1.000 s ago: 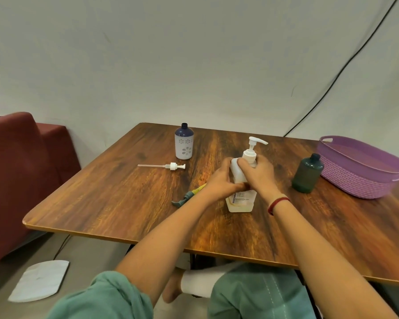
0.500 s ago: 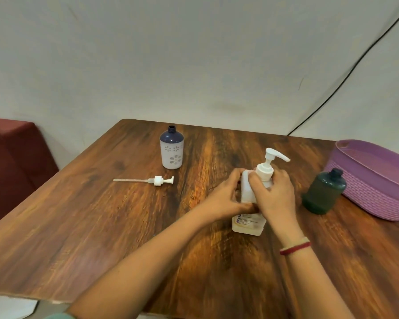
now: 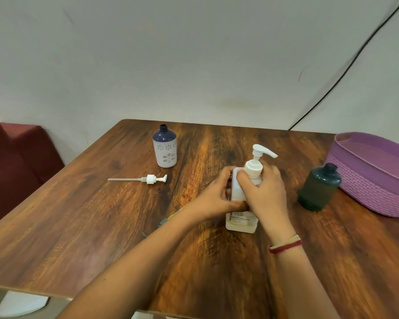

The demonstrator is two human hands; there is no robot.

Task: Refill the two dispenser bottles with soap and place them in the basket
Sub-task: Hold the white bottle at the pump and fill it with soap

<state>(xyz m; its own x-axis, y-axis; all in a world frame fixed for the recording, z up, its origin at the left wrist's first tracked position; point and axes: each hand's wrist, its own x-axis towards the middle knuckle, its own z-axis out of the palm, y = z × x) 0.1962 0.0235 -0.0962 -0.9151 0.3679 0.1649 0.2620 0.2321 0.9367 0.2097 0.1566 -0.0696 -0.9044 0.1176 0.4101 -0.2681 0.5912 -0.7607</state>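
Note:
A white soap bottle [image 3: 240,221] with a pump head stands on the wooden table [image 3: 78,226] near the middle. My left hand [image 3: 217,199] grips its body from the left. My right hand [image 3: 263,192] curls round its neck just below the pump collar. A white and navy dispenser bottle [image 3: 164,147] stands uncapped at the back left. Its white pump [image 3: 148,179] lies flat on the table in front of it. A dark green dispenser bottle [image 3: 318,188] stands uncapped on the right, beside the purple basket [image 3: 376,178].
A green and yellow pump piece [image 3: 164,221] lies on the table, mostly hidden by my left forearm. A dark red sofa [image 3: 14,157] sits to the left. A black cable [image 3: 346,65] runs down the wall behind the table.
The camera has moved closer and tilted down over the table. Both hands have stayed on the soap bottle, and my right hand has turned a little at the pump collar.

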